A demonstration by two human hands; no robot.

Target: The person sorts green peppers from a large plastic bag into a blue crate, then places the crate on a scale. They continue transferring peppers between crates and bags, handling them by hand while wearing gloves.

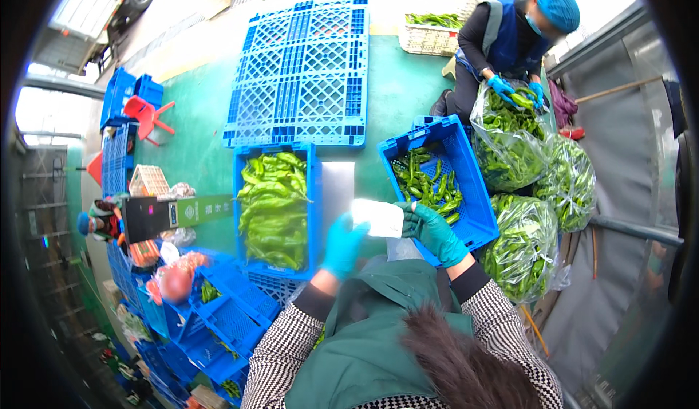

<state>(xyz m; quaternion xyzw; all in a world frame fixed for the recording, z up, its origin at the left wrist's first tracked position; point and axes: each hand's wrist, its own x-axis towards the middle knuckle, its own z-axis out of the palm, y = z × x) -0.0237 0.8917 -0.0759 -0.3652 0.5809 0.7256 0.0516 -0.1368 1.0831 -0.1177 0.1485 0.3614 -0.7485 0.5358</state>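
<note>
Between my two gloved hands is a small white paper label [378, 218] bearing faint print. My left hand [344, 248], in a teal glove, holds its left edge. My right hand [437, 233], in a darker green glove, pinches the right edge. To the left stands a blue plastic crate [311, 207] filled with long green peppers [273, 212] laid in rows. A bare metal plate [338, 185] shows beside this crate. Under and beyond my right hand, a tilted blue crate [474, 190] holds loose green peppers [431, 185] across part of its bottom.
A blue plastic pallet [300, 70] lies ahead. On the right, a co-worker [505, 43] handles peppers over a clear plastic bag [510, 141]; more full bags [521, 245] stand near. Stacked blue crates [229, 321], a dark display box on a green post [205, 211] and another person [101, 220] are left.
</note>
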